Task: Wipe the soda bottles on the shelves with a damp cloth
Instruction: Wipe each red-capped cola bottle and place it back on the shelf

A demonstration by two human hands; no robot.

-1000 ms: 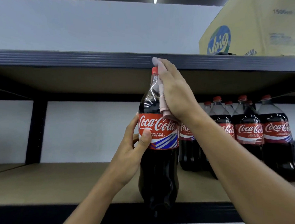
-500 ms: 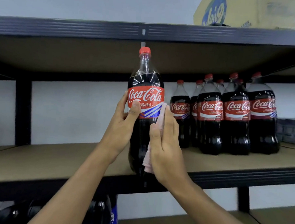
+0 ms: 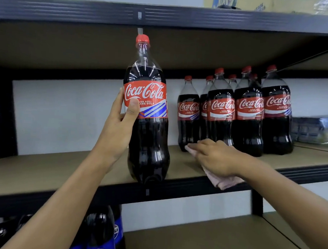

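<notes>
Lower shelf (image 3: 211, 237), near L: Pepsi bottles (image 3: 102, 232), dark w/ blue labels, partly cut off by the frame edge and by the left forearm; count not readable.

Left hand (image 3: 120, 126): reaches up from near L; thumb lies across the front of the label, fingers curl round the far side; firm grip on the Coca-Cola bottle (image 3: 149, 127). Bottle upright, red cap on, dark contents up to the shoulder; its base is at the front edge of the middle shelf (image 3: 44, 171); cannot tell whether it stands on the board or is held just above it.

Right hand (image 3: 217, 158): well apart from that bottle, to its R; palm down, fingers stretched out nearly straight toward the L, pressing flat on the pink cloth (image 3: 226, 181); nothing gripped. Cloth lies on the middle shelf board; one corner shows past the fingertips, a fold hangs over the front rail under the wrist.

Farther R on the same board: group of Coca-Cola bottles (image 3: 249, 113), approx. two rows, all upright, caps on; the leftmost one's base is just beside the right fingertips; contact not confirmed. Far R: wrapped packs (image 3: 313, 129), blurred, contents n/k.

Rear: white wall (image 3: 66, 110). Above: top shelf (image 3: 70, 11), dark ribbed rail; cardboard box (image 3: 240, 1) on it, upper R.
</notes>
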